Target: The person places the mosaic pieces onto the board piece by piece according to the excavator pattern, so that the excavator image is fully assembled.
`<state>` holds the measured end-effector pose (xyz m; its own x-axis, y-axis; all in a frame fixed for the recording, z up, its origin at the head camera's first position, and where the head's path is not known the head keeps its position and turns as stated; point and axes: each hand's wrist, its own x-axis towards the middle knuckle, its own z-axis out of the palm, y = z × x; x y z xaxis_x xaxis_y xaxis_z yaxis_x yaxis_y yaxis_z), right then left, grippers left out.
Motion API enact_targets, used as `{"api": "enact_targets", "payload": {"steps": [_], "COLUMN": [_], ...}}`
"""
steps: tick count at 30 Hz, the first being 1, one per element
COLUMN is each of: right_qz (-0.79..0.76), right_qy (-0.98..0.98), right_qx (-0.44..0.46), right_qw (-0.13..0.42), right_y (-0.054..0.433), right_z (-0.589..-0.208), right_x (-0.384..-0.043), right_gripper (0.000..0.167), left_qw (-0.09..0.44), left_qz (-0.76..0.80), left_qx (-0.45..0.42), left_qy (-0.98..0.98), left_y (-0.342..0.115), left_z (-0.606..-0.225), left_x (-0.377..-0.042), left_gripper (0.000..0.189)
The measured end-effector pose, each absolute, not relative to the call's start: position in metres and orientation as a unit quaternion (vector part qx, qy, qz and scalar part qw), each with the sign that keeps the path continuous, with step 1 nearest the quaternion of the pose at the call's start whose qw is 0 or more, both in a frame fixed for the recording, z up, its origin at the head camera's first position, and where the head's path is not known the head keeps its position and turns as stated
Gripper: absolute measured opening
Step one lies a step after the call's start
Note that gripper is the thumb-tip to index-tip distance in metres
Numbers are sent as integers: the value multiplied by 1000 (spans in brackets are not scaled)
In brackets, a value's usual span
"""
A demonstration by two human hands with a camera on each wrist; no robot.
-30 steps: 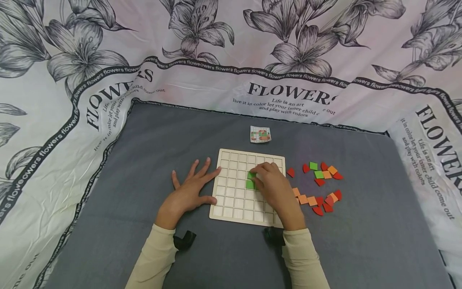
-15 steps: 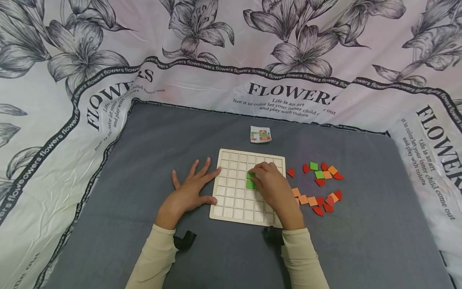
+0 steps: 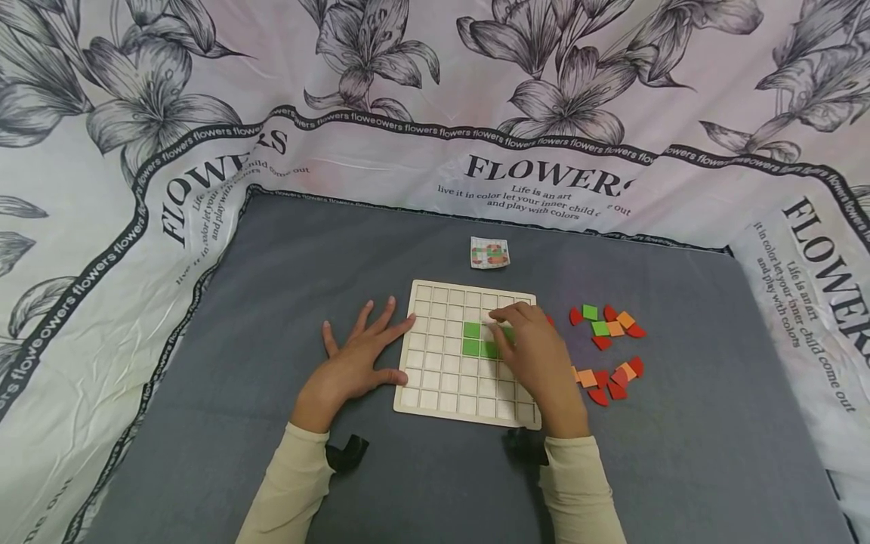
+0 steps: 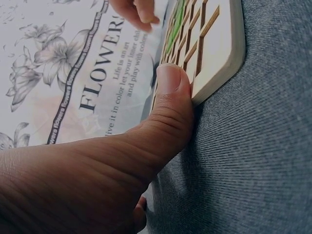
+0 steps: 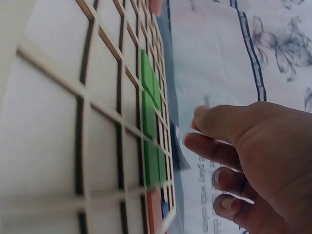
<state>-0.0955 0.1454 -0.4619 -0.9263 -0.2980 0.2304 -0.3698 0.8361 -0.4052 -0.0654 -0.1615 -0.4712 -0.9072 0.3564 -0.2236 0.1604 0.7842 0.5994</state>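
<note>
My left hand (image 3: 356, 359) lies spread beside a square wooden grid board (image 3: 431, 378), its thumb and a fingertip touching the board's left edge. In the left wrist view the thumb (image 4: 170, 92) presses on the rim near a corner. Over the right half of the board hovers my right hand (image 3: 540, 363), fingers bent loosely and nothing visible between them. In the right wrist view the fingertips are apart from the board. Several green square tiles (image 3: 471, 330) sit in cells near the middle, partly covered by the right hand. An orange-red piece (image 5: 154, 209) shows beyond them.
Right of the board lie loose pieces: green squares (image 3: 590, 311), orange squares (image 3: 587, 378) and red quarter-round pieces (image 3: 598, 397). A small printed pattern card (image 3: 489, 253) lies behind the board on the grey cloth (image 3: 306, 249). A flower-printed curtain (image 3: 381, 170) encloses the back and sides.
My right hand has lifted from the green tile and shifted right, its fingertips parting. The green tiles near the board's middle are now more exposed. The left hand stays put.
</note>
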Motion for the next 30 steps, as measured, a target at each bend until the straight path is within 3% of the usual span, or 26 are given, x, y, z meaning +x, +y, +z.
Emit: {"api": "enact_targets", "payload": {"steps": [10, 18, 30], "right_qz": [233, 221, 209], "right_qy": [-964, -969, -971], "right_qx": [43, -42, -84], "right_qw": [121, 101, 84], "right_y": [190, 225, 257], "right_z": [-456, -455, -458], "right_x": [-88, -83, -74], "right_gripper": [20, 28, 33], "left_qw": [162, 157, 158], "left_qz": [301, 299, 308], "left_qx": [134, 136, 142], "left_qy": [930, 931, 927], "left_y": [-162, -161, -162], "left_z": [-478, -471, -473], "left_x": [-66, -65, -64], "left_gripper": [101, 100, 100]}}
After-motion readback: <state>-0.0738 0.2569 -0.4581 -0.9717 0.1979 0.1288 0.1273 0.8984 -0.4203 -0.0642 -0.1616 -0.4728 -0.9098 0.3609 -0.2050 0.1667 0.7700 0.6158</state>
